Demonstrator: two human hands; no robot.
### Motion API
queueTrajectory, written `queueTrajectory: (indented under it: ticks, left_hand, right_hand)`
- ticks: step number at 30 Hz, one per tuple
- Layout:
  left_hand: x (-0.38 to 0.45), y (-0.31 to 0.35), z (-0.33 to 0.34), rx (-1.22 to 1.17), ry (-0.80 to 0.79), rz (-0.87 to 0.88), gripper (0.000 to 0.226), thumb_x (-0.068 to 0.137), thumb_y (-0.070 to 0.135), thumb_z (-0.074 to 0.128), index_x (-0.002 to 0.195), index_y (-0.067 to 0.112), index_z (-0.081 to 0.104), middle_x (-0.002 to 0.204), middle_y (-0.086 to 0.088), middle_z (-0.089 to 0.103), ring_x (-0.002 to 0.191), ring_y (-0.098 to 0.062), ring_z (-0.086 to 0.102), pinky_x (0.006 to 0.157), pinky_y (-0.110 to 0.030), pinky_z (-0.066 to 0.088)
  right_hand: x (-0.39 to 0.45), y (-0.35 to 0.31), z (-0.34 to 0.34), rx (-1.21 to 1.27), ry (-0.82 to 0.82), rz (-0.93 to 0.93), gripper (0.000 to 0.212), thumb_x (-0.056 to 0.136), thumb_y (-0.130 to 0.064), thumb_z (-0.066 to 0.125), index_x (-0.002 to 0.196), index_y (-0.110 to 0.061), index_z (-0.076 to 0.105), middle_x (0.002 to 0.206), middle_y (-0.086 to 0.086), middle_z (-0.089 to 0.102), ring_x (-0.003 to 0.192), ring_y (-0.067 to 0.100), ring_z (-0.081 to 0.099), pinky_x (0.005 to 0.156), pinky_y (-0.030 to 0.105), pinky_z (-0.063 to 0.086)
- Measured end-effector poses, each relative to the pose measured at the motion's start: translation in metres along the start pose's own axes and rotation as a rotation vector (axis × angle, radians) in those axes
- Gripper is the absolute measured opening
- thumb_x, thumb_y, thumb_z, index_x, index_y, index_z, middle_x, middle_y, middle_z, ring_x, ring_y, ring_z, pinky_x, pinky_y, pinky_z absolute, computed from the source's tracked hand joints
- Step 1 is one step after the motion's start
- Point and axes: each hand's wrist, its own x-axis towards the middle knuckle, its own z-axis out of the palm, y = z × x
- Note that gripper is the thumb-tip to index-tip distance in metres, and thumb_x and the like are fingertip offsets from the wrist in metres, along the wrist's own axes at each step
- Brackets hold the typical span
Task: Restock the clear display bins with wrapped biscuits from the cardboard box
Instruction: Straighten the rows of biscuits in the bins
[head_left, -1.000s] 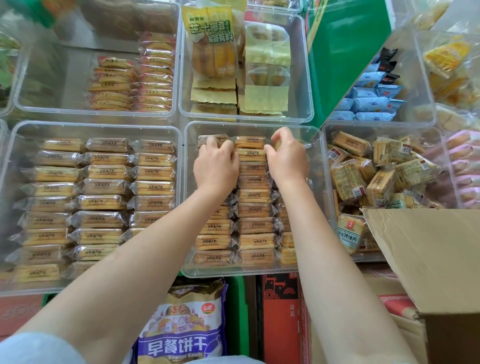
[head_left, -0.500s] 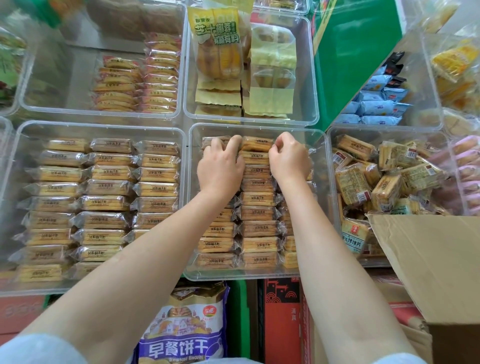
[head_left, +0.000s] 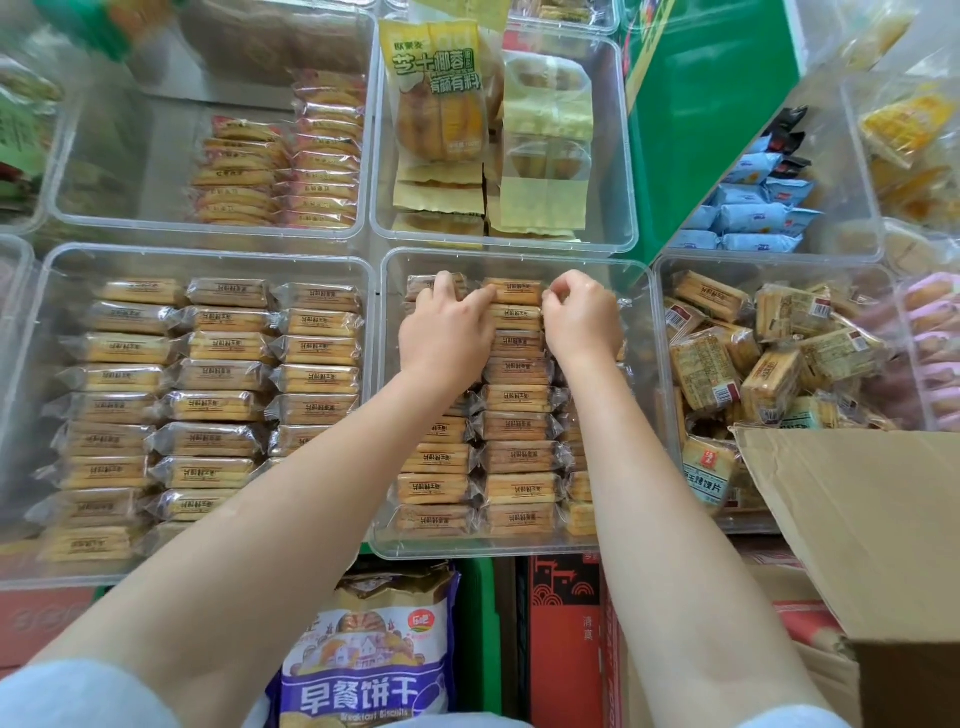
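Clear glossy plastic display bins (head_left: 519, 550), shiny crinkled transparent film on wrapped biscuits (head_left: 518, 457), matt brown corrugated cardboard box (head_left: 878, 525) at four o'clock, glossy printed plastic biscuit bag (head_left: 371, 654) at six o'clock

Clear display bin (head_left: 641, 415), centre: rows of wrapped biscuits (head_left: 514, 457). Left hand (head_left: 447, 338) and right hand (head_left: 582, 325) pinching the rearmost packet (head_left: 511, 292).

clear bin (head_left: 638, 415): centre | wrapped biscuits (head_left: 517, 457): golden, neat rows | cardboard box (head_left: 872, 519): lower right, open
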Motion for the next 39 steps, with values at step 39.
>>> queueTrajectory:
  ticks: [39]
  left_hand:
    - [-0.017, 0.036, 0.04, 0.235, -0.071, 0.5, 0.074, 0.1, 0.066, 0.014, 0.162, 0.027, 0.004, 0.169, 0.004, -0.007, 0.155, -0.021, -0.011, 0.125, -0.049, -0.003]
  right_hand:
    - [-0.008, 0.067, -0.021, -0.273, 0.269, 0.09, 0.015, 0.095, -0.032, 0.064, 0.101, -0.02, 0.072, 0.126, 0.007, 0.053, 0.123, 0.029, 0.044, 0.094, 0.044, 0.034]
